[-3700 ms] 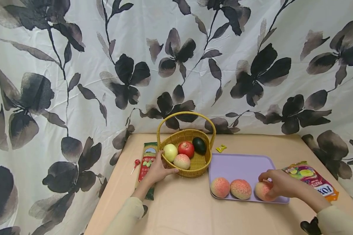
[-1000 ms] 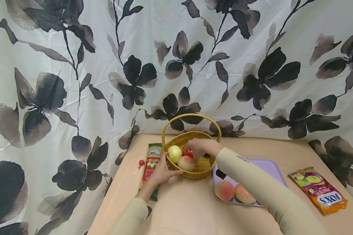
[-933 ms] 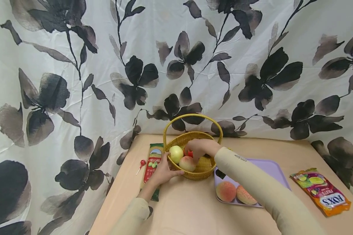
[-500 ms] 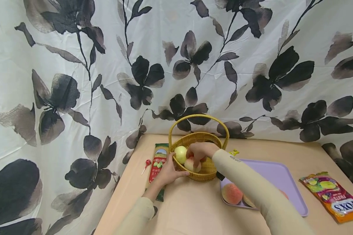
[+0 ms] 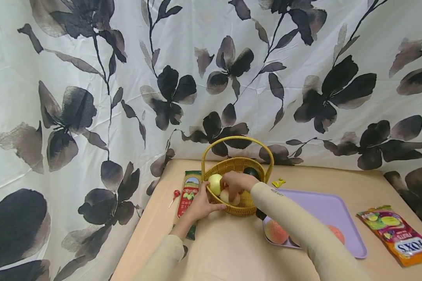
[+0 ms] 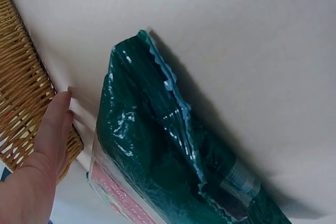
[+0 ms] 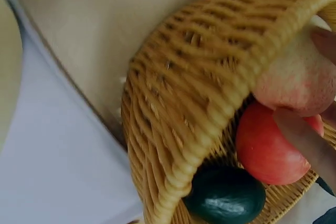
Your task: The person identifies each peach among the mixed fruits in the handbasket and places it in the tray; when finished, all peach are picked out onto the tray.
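My left hand [image 5: 201,205] rests against the left front side of the yellow wicker basket [image 5: 245,211], its fingers lying straight along the wicker in the left wrist view. Inside the basket, my right hand [image 5: 237,183] grips a pale peach [image 7: 296,74] from above, with fingers on either side of it. A red fruit [image 7: 268,153], perhaps a pomegranate, lies beside that peach, mostly covered by my hand in the head view. A yellow-green fruit [image 5: 215,184] sits at the basket's left, and a dark green avocado [image 5: 251,172] at its back right.
Right of the basket is a purple tray [image 5: 323,207] with peaches [image 5: 276,232], partly under my right sleeve. A green-and-red Olivoilà packet [image 5: 188,195] and a red lollipop [image 5: 176,193] lie left. A yellow candy [image 5: 278,182] and a FOX'S bag [image 5: 399,234] lie right.
My right hand has left a peach on the tray and reached into the basket, closing on the pale peach there. My left hand stays at the basket. The view has turned left.
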`<state>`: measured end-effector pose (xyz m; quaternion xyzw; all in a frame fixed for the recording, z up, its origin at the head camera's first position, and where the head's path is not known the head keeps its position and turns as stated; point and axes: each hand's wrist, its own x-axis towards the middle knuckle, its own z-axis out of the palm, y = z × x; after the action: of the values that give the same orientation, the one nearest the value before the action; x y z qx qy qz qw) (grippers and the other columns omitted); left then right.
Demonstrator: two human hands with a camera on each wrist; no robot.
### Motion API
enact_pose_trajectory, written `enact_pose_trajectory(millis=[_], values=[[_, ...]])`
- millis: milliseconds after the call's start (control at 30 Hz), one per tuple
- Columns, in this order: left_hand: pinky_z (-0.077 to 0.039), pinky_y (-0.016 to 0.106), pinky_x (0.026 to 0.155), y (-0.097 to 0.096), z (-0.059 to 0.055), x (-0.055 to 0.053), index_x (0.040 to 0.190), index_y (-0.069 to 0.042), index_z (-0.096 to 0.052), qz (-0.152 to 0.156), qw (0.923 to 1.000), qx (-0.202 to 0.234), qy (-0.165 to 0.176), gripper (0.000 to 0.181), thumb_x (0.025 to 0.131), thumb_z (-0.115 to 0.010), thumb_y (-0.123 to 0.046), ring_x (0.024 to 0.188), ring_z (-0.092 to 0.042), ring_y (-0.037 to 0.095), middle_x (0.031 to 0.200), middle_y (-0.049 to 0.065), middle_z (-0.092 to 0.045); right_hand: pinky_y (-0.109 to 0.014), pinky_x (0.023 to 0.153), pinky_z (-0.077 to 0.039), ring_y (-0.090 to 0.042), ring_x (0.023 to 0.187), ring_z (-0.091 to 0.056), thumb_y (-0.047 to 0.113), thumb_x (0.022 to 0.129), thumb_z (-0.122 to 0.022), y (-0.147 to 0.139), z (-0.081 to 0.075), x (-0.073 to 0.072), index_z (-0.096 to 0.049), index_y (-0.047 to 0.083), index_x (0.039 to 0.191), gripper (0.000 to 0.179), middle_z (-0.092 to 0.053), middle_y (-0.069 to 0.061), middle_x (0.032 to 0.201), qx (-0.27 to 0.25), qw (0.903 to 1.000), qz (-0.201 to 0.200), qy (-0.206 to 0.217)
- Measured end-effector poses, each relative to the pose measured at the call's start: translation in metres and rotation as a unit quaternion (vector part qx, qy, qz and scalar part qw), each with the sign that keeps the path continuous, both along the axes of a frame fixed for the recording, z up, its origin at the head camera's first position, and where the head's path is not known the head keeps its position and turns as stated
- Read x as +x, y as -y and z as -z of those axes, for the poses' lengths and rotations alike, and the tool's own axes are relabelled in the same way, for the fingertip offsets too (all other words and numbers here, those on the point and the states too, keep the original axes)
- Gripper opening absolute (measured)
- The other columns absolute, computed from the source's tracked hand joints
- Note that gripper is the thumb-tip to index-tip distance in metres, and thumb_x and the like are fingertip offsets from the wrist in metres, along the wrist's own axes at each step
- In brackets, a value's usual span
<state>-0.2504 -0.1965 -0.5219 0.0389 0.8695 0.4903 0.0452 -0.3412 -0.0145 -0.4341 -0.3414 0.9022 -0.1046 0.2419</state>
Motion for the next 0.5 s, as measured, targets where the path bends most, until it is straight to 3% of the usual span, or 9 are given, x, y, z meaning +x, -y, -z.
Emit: enact_pose_trajectory(millis=[333,500], values=[[-0.047,0.051,0.114,-0.002,0.001,0.002,0.161,-0.007,-0.016,-0.008,0.9998,-0.016,-0.002,0.116,0.080,-0.089,-0.048,0.141,-0.052,0.031,0.155,0.020,-0.044,-0.030,0.062,-0.056,-0.017,0.079,-0.062,0.003,0.075,-0.091,-0.004,0.001,0.005,-0.075,0.012,0.115,0.045,-0.067,-0.005,0.105,-0.013,0.9999,0.002,0.008],[-0.045,0.052,0.115,0.000,-0.002,0.004,0.162,-0.007,-0.015,-0.005,1.0000,0.000,0.001,0.117,0.080,-0.090,-0.045,0.142,-0.050,0.033,0.156,0.021,-0.041,-0.030,0.065,-0.055,-0.017,0.079,-0.060,0.004,0.073,-0.091,-0.011,-0.008,0.005,-0.074,0.012,0.114,0.045,-0.065,-0.004,0.101,-0.032,0.9995,0.001,-0.002]])
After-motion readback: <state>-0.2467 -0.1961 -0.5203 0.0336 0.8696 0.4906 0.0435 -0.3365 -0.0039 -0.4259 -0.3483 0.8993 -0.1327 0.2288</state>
